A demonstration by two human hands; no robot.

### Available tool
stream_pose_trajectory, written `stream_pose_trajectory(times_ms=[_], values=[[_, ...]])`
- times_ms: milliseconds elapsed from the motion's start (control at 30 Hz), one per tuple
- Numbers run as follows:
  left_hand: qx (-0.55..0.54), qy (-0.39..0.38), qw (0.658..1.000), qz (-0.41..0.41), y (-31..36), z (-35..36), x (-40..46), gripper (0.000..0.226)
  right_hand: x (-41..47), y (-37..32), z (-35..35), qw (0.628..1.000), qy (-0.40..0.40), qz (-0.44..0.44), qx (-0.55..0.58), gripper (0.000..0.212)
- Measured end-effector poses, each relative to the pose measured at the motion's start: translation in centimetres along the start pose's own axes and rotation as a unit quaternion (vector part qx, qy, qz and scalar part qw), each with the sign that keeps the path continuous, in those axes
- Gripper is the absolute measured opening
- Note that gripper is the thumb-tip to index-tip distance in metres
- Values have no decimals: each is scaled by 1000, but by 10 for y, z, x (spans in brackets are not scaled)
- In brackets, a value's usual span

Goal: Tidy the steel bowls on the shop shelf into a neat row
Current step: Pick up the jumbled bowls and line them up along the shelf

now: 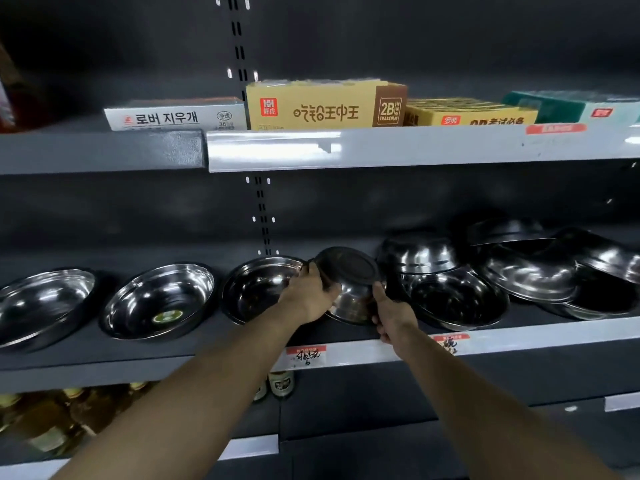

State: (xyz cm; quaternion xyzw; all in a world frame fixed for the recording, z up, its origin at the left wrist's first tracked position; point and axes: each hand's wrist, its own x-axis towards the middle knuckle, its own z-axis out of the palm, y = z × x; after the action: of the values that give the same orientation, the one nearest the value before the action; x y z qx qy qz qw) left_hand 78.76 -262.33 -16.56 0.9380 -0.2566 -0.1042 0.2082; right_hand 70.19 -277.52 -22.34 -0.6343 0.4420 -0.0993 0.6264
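Note:
Steel bowls line the middle shelf [214,355]. Three lean in a row at the left: one bowl [41,306] at the far left, a second bowl [159,299] with a sticker inside, and a third bowl [256,289]. A tilted bowl [348,271], its flat base facing me, is gripped by my left hand [308,296] on its left rim and my right hand [391,317] on its right rim. To the right lies a jumbled pile of bowls [519,271], some upside down, some overlapping.
The upper shelf [415,147] carries eraser boxes [325,105]. Bottles [41,420] stand on the shelf below. Price tags [304,356] are fixed to the middle shelf's front edge.

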Motion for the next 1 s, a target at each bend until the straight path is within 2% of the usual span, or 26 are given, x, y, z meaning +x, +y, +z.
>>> stream_pose_trajectory(times_ms=[133,300,433,533,700,833,1000], values=[[-84,40,996,-14,2,3,-1,69,3,-1,5,999,21,-30,-9,65],[-118,99,988,2,-7,-12,-8,53,-7,-10,17,996,34,-74,-21,76],[-197,129,972,15,-17,-30,-11,36,-27,-24,24,980,63,-181,-49,60],[-262,153,953,1,-25,-41,-12,50,-45,-34,32,965,66,-255,-7,48],[-409,147,900,-15,-40,-61,-13,58,-65,-39,45,937,64,-342,-26,70],[-494,136,858,-36,-51,-75,-14,65,-73,-42,53,931,57,-360,-34,80],[-532,95,838,-73,-70,-88,-15,98,-84,-43,58,934,40,-352,-34,82]])
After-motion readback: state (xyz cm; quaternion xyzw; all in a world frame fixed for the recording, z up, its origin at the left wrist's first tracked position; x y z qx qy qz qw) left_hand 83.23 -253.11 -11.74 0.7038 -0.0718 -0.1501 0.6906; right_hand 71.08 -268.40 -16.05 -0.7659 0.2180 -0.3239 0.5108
